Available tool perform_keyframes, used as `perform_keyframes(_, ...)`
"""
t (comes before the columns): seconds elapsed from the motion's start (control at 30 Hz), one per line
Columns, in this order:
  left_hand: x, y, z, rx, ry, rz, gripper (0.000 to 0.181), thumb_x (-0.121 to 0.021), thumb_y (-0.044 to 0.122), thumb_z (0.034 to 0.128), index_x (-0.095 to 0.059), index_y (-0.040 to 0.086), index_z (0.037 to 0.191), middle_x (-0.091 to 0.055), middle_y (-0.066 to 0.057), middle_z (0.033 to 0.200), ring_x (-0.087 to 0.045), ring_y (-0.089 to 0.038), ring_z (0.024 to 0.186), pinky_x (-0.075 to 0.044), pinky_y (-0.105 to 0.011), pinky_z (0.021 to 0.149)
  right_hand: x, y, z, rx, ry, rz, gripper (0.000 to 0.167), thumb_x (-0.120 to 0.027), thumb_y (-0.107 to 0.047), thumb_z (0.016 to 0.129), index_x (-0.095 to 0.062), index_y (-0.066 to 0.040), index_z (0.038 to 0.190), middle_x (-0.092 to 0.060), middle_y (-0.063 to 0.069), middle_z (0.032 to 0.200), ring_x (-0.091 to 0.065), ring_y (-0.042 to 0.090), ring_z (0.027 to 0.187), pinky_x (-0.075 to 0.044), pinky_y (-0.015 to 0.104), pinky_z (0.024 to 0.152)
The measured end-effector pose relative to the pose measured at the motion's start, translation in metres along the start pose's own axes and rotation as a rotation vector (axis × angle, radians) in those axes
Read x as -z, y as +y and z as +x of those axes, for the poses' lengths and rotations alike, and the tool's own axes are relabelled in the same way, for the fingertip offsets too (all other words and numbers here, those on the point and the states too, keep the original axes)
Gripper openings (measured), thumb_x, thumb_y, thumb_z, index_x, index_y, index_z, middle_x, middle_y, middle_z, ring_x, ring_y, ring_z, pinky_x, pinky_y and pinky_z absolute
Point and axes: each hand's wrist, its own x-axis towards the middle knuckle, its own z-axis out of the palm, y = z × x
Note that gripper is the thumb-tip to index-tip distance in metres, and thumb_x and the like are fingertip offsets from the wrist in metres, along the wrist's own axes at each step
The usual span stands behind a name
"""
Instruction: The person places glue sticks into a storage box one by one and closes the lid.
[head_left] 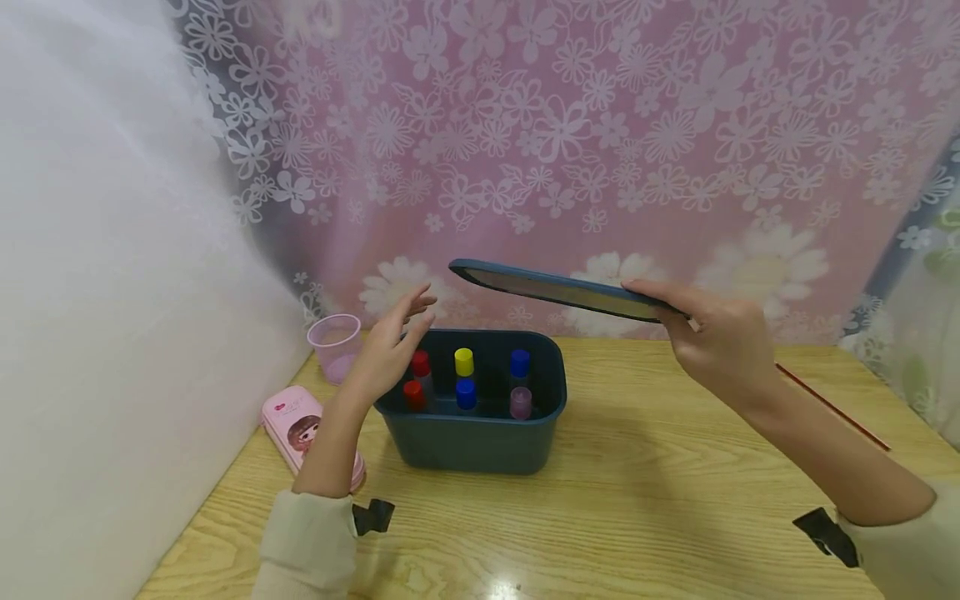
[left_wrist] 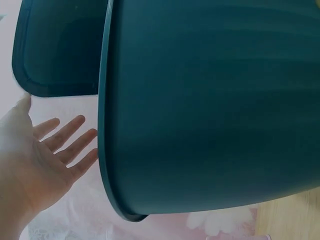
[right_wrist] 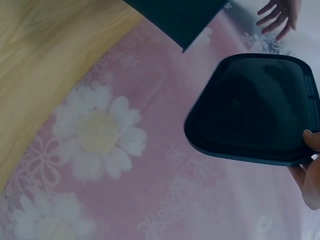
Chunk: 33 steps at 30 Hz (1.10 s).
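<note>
A dark teal plastic bin (head_left: pixel 471 446) stands on the table, holding several small capped bottles: red caps (head_left: pixel 414 393), a yellow cap (head_left: pixel 464 362), blue caps (head_left: pixel 466 392) and a pinkish one (head_left: pixel 521 403). Above the bin, my right hand (head_left: pixel 723 342) pinches the right end of its flat lid (head_left: pixel 555 289), thumb on one face and fingers on the other. The lid tilts, its left end higher. My left hand (head_left: pixel 385 357) is raised at the bin's left rim, fingers spread and holding nothing; whether its fingertips touch the rim (left_wrist: pixel 102 120), I cannot tell.
At the left lie a pink pencil case (head_left: pixel 288 417) with a cartoon girl and, behind it, a translucent pink cup (head_left: pixel 335 346). A thin red stick (head_left: pixel 832 406) lies at the right, partly behind my forearm. A pink floral curtain (head_left: pixel 525 167) hangs behind the table (head_left: pixel 600 533).
</note>
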Motion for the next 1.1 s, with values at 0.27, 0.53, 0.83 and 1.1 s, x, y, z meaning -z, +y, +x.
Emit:
perform_keyframes(0.27, -0.005, -0.005, -0.002, 0.055, -0.052, -0.1, 0.058, -0.036, 0.043, 0.0979, -0.012, 0.026, 0.148, -0.041, -0.009, 0.137, -0.041, -0.027, 0.122, -0.033, -0.046, 0.098, -0.028, -0.004, -0.009, 0.217, 0.117, -0.053, 0.027, -0.046, -0.019, 0.098, -0.071, -0.012, 0.104, -0.069, 0.009, 0.081, -0.06, 0.024, 0.051, -0.016, 0.024, 0.036)
perform_keyframes(0.53, -0.008, -0.012, -0.012, 0.089, -0.083, -0.118, 0.06, -0.038, 0.052, 0.0936, -0.018, 0.031, 0.146, -0.026, -0.011, 0.145, -0.037, -0.034, 0.124, -0.031, -0.053, 0.097, -0.046, -0.011, -0.012, 0.303, 0.173, 0.02, 0.03, -0.045, 0.0, 0.092, -0.072, -0.01, 0.101, -0.069, 0.008, 0.086, -0.066, 0.026, 0.071, -0.029, 0.028, 0.033)
perform_keyframes(0.83, -0.008, -0.014, -0.021, 0.14, -0.047, -0.161, 0.066, -0.045, 0.049, 0.0921, -0.022, 0.018, 0.146, -0.03, -0.017, 0.143, -0.035, -0.039, 0.124, -0.033, -0.054, 0.095, -0.058, -0.013, -0.016, 0.322, 0.145, 0.032, 0.028, -0.045, -0.002, 0.094, -0.07, -0.009, 0.106, -0.068, 0.009, 0.096, -0.065, 0.026, 0.083, -0.045, 0.034, 0.043)
perform_keyframes(1.1, -0.001, 0.014, -0.032, 0.098, 0.052, -0.182, 0.061, -0.052, 0.03, 0.0943, -0.027, 0.0, 0.141, -0.037, -0.026, 0.136, -0.039, -0.039, 0.121, -0.033, -0.051, 0.096, -0.058, -0.006, -0.023, -0.046, -0.075, 0.126, 0.044, -0.075, 0.001, 0.073, -0.063, -0.003, 0.115, -0.059, 0.013, 0.118, -0.058, 0.03, 0.102, -0.049, 0.031, 0.059)
